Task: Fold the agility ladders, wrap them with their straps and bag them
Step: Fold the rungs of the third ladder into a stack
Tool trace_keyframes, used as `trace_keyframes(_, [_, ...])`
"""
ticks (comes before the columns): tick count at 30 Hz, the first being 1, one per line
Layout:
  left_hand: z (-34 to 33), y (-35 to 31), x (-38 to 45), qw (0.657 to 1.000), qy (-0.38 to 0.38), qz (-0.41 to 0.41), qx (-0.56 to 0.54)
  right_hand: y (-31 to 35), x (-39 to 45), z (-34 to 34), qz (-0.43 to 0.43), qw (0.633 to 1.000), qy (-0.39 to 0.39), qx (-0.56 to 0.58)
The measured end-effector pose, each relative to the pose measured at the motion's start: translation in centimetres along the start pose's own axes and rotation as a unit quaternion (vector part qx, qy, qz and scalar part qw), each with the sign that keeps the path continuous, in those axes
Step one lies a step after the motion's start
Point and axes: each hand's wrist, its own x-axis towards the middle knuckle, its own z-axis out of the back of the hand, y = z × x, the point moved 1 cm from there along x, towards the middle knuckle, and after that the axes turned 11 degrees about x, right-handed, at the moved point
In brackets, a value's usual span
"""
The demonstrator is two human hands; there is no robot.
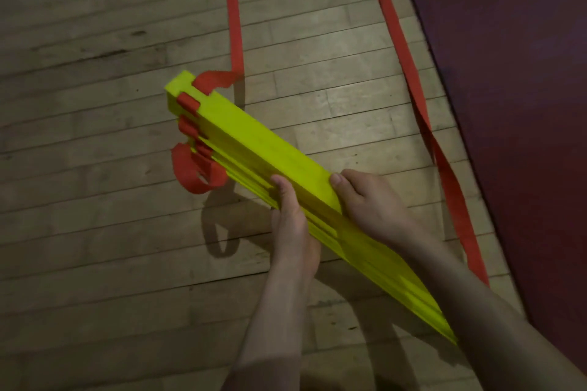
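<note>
Fingers (281, 187) of both hands clamp the stacked yellow rungs (254, 149); red straps (235, 25) trail ahead across the floor (95, 73).

A stack of ladder rungs (270, 168) is held above the wooden floor (95, 136), running from far left to near right. The left hand (293, 225) grips its left side, the right hand (368, 203) its right, both near the middle. Strap loops (197, 171) hang at the stack's far-left end. Two straps (235, 25) trail away across the floor; a mat (508, 73) lies to the right
</note>
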Motion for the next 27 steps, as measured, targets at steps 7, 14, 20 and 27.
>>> trace_keyframes(7, [-0.1, 0.3, 0.0, 0.999, -0.020, -0.011, 0.029, -0.5, -0.5, 0.4, -0.049, 0.997, -0.027, 0.050])
trace_keyframes(14, [0.8, 0.3, -0.2, 0.998, -0.047, 0.011, 0.034, -0.9, -0.4, 1.0, -0.035, 0.994, -0.068, -0.080])
trace_keyframes(20, [0.6, 0.0, -0.3, 0.997, 0.080, -0.014, 0.000, -0.7, -0.7, -0.1, -0.037, 0.999, 0.026, -0.002])
trace_keyframes(27, [0.7, -0.4, -0.8, 0.992, 0.116, 0.000, -0.057, -0.6, -0.5, 0.3, -0.001, 0.997, -0.031, -0.075])
